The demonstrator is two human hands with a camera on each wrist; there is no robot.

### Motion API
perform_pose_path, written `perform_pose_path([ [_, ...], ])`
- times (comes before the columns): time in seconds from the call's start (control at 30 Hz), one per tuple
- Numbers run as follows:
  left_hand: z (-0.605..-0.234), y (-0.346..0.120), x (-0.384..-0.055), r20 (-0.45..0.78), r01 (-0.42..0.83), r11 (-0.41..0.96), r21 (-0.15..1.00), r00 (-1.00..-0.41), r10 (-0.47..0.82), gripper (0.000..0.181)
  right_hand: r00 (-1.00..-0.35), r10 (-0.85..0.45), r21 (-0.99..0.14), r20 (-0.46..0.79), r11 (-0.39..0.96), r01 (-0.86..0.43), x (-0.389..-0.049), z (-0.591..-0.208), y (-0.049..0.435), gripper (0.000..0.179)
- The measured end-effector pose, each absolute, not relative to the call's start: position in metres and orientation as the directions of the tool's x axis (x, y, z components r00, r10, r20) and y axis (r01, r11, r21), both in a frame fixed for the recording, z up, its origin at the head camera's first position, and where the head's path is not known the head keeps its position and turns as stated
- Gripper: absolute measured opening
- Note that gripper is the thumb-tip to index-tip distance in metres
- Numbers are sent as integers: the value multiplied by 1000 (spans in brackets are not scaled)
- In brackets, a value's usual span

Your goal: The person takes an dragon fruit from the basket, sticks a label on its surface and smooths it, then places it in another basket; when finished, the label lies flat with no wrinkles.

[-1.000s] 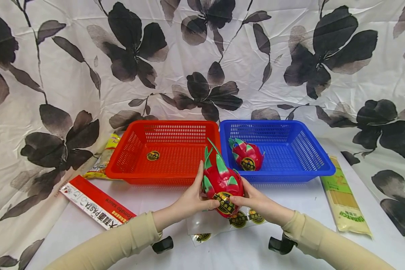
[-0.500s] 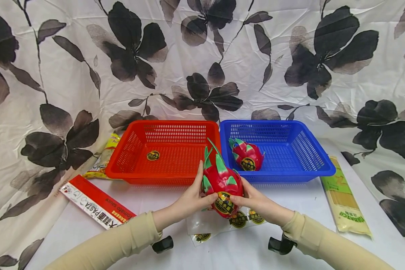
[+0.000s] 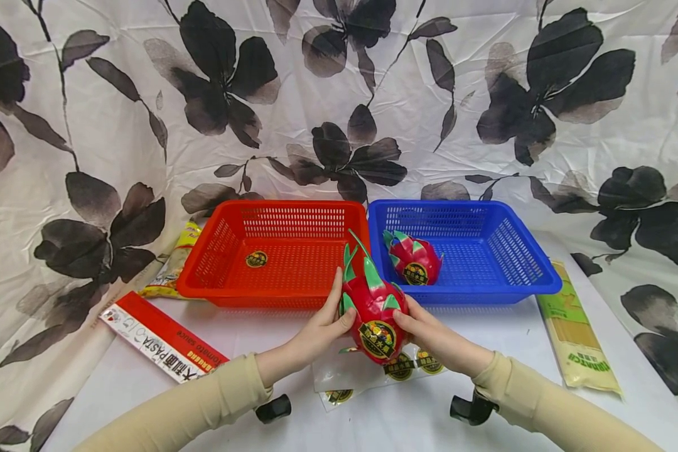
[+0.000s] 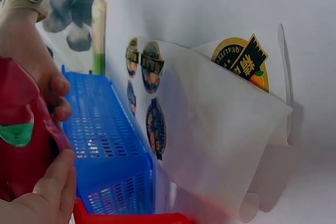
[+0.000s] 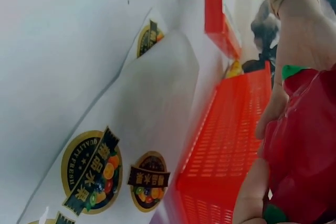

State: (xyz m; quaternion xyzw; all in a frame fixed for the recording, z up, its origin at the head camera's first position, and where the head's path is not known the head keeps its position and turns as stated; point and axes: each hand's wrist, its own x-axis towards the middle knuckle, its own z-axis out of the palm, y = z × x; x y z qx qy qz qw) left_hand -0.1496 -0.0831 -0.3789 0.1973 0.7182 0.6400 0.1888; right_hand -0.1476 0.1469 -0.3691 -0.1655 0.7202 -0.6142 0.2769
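Between both hands, a red dragon fruit (image 3: 373, 307) with green leaf tips is held up over the table, in front of the baskets. A round black-and-gold sticker (image 3: 378, 339) is on its near side. My left hand (image 3: 323, 331) grips the fruit from the left, thumb against its skin. From the other side my right hand (image 3: 436, 333) holds it, thumb on the front above the sticker. In the left wrist view part of the dragon fruit (image 4: 23, 129) shows at the left edge; in the right wrist view the dragon fruit (image 5: 304, 150) fills the right edge.
Sticker sheets (image 3: 347, 373) lie beneath the fruit. Behind stand a red basket (image 3: 271, 300) with one sticker (image 3: 256, 259) inside and a blue basket (image 3: 474, 294) holding another dragon fruit (image 3: 415, 258). A pasta box (image 3: 164, 338) and yellow bag (image 3: 172, 267) lie left, a noodle packet (image 3: 579, 333) right.
The thumbs have moved off the sticker up onto the fruit's skin, so the whole sticker now shows. The fruit has turned slightly in the hands; the baskets have stayed put.
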Motion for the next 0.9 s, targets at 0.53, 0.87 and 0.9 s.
perform_pose_path([
  [0.53, -381, -79, -145, 29, 70, 66, 995, -873, 487, 84, -768, -566, -954, -298, 195, 226, -152, -364, 147, 76],
  [0.87, -382, -77, -145, 71, 94, 19, 995, -862, 503, 87, -777, -565, -961, -277, 149, 234, -153, -364, 150, 77],
  [0.9, -382, -77, -146, 78, 92, 4, 996, -859, 506, 88, -784, -556, -961, -275, 157, 226, -153, -365, 150, 77],
])
